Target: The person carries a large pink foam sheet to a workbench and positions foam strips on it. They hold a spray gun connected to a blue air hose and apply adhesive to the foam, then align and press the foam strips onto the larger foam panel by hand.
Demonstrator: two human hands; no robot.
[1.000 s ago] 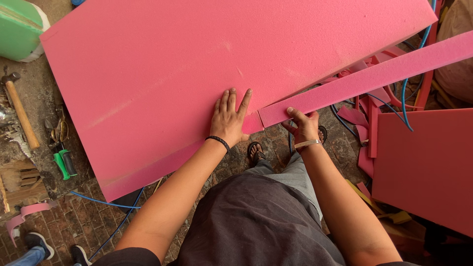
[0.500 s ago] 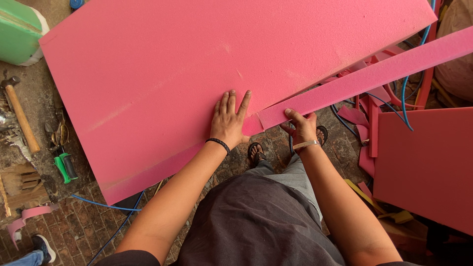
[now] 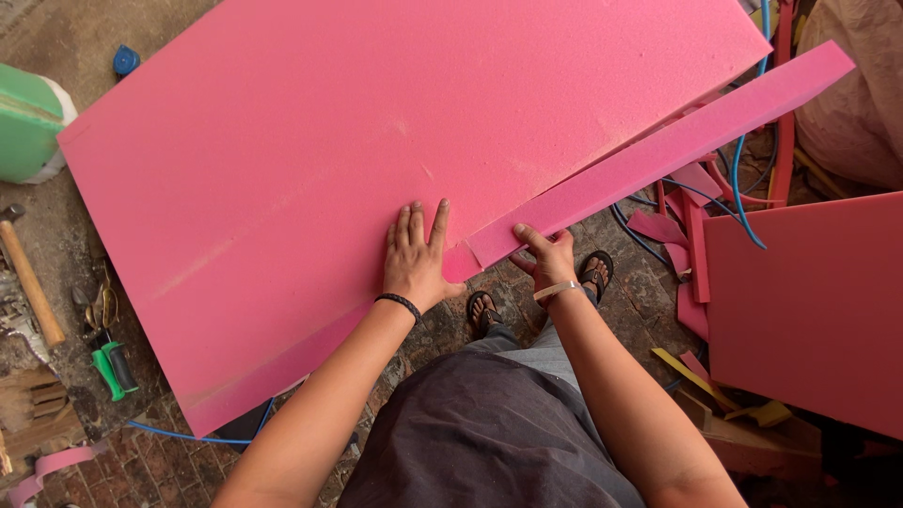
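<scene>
place: foam-cutting workshop
clues: big pink foam sheet (image 3: 376,179) — offcuts (image 3: 687,235), hammer (image 3: 28,277) on brick floor (image 3: 141,461)

Two hands: left hand (image 3: 417,261), right hand (image 3: 547,261). Two big pink foam sheets: one sheet (image 3: 376,141) centre, one second sheet (image 3: 809,301) right. One long foam strip (image 3: 658,155). One hammer (image 3: 28,277) left. Two sandalled feet.

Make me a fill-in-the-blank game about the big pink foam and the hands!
1. The left hand lies flat on the big foam sheet, whose colour is ____.
2. The right hand grips the near end of a long, narrow foam ____.
3. The left wrist wears a band that is ____.
4. On the feet the person wears ____.

Missing words: pink; strip; black; sandals
</scene>
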